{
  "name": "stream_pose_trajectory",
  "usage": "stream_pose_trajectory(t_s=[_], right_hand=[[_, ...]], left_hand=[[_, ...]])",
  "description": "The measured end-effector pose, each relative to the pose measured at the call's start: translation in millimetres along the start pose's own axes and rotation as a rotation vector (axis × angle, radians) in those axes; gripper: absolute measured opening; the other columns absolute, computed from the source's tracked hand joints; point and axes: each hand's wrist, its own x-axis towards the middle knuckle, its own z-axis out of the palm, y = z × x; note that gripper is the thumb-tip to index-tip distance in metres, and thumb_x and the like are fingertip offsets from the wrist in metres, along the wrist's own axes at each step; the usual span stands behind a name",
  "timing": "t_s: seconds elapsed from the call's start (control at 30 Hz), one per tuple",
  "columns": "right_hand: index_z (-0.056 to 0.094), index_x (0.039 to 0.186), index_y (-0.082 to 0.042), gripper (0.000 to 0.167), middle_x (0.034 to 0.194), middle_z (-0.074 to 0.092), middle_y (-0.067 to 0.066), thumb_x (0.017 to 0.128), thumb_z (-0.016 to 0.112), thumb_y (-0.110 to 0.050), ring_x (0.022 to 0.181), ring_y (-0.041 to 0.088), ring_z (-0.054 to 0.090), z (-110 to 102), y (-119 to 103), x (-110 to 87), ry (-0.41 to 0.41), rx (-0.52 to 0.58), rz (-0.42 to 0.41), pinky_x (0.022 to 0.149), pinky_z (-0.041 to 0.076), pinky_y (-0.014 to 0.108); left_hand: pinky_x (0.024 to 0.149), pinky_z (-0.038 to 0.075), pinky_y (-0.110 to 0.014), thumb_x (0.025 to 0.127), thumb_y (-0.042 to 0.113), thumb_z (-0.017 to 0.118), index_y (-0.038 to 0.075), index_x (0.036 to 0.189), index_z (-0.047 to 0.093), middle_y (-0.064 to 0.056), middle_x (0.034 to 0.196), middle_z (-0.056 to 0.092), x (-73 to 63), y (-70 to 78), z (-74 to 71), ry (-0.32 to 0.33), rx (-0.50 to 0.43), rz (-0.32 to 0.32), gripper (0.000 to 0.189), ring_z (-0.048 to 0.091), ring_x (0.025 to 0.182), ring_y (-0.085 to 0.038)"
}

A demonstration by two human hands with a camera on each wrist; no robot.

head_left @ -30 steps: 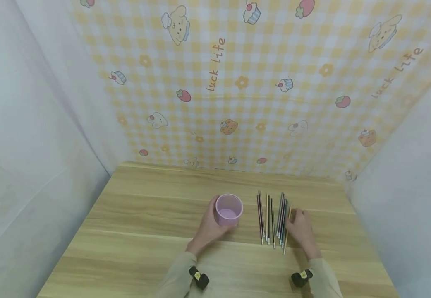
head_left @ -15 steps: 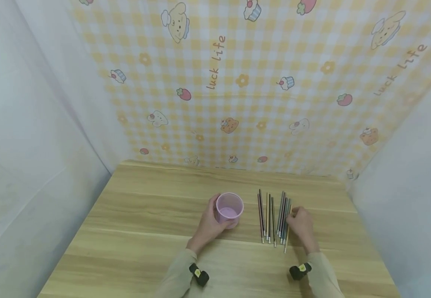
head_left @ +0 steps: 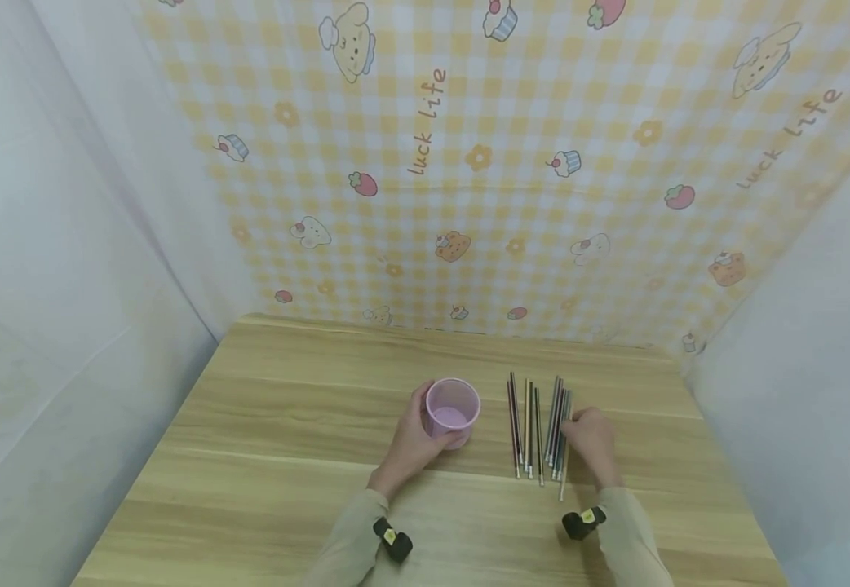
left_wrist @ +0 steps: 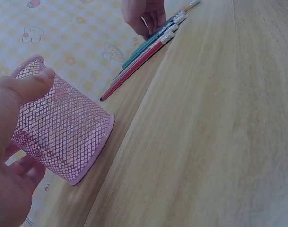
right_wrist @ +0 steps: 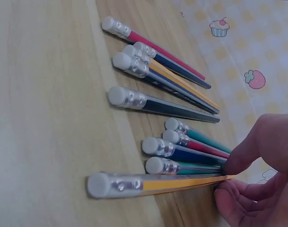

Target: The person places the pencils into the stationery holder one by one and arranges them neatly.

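My left hand (head_left: 412, 444) wraps around a pink mesh pencil cup (left_wrist: 70, 130), which stands upright on the table with its open top facing up. Its thumb lies along the near side in the left wrist view. At the right, my right hand (head_left: 592, 440) pinches a yellow pencil (right_wrist: 181, 182) near its far end, thumb and fingers on either side. This pencil's white eraser end points toward me. Close beside it lie teal, red and dark blue pencils (right_wrist: 191, 153), partly covered by the thumb in the right wrist view.
Left of that bunch, another group of pencils (head_left: 527, 428) in red, yellow and dark colours lies roughly parallel, erasers toward me. The wood-grain table (head_left: 285, 440) ends at a yellow checked cloth (head_left: 513, 204) behind, with white curtains (head_left: 65, 285) at the sides.
My right hand has shifted slightly left, farther over the yellow pencil and the bunch next to it. The left hand and the pencil cup stay where they were.
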Motion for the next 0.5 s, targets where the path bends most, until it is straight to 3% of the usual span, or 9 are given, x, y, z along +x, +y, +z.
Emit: stream_pose_trajectory(t_s=[0.03, 0.23, 0.4, 0.5], right_hand=[[0.04, 0.054, -0.016, 0.034, 0.047, 0.036, -0.008, 0.083, 0.055, -0.008, 0.044, 0.007, 0.031, 0.0, -0.8, 0.5, -0.001, -0.006, -0.003, 0.041, 0.027, 0.018], [0.043, 0.05, -0.017, 0.041, 0.046, 0.037, -0.01, 0.088, 0.058, -0.015, 0.045, 0.007, 0.031, -0.5, 3.3, 5.3, -0.01, -0.048, -0.004, 0.043, 0.026, 0.019], [0.047, 0.052, -0.017, 0.041, 0.048, 0.04, -0.009, 0.09, 0.06, -0.02, 0.048, 0.009, 0.036, -1.3, 7.2, 9.4, -0.015, -0.061, -0.003, 0.046, 0.029, 0.021], [0.055, 0.058, -0.011, 0.036, 0.052, 0.045, -0.006, 0.092, 0.059, -0.02, 0.051, 0.011, 0.04, -3.1, 6.2, 9.4, -0.023, -0.041, 0.012, 0.047, 0.032, 0.022]], left_hand=[[0.116, 0.04, -0.056, 0.07, 0.019, 0.093, 0.007, 0.154, 0.033, -0.017, 0.147, 0.051, -0.1, 0.2, -0.1, -0.001, 0.001, 0.004, 0.105, 0.051, 0.135, -0.037], [0.115, 0.041, -0.057, 0.071, 0.017, 0.092, 0.006, 0.155, 0.031, -0.017, 0.147, 0.051, 0.3, 2.3, -0.9, -0.02, 0.01, 0.016, 0.104, 0.051, 0.135, -0.038], [0.112, 0.043, -0.059, 0.071, 0.018, 0.092, 0.006, 0.154, 0.031, -0.018, 0.145, 0.051, 1.9, 4.8, -2.0, -0.023, 0.02, 0.029, 0.104, 0.052, 0.133, -0.038], [0.11, 0.045, -0.059, 0.07, 0.023, 0.092, 0.007, 0.154, 0.032, -0.018, 0.144, 0.052, 2.9, 7.1, -2.6, -0.023, 0.018, 0.025, 0.105, 0.053, 0.131, -0.037]])
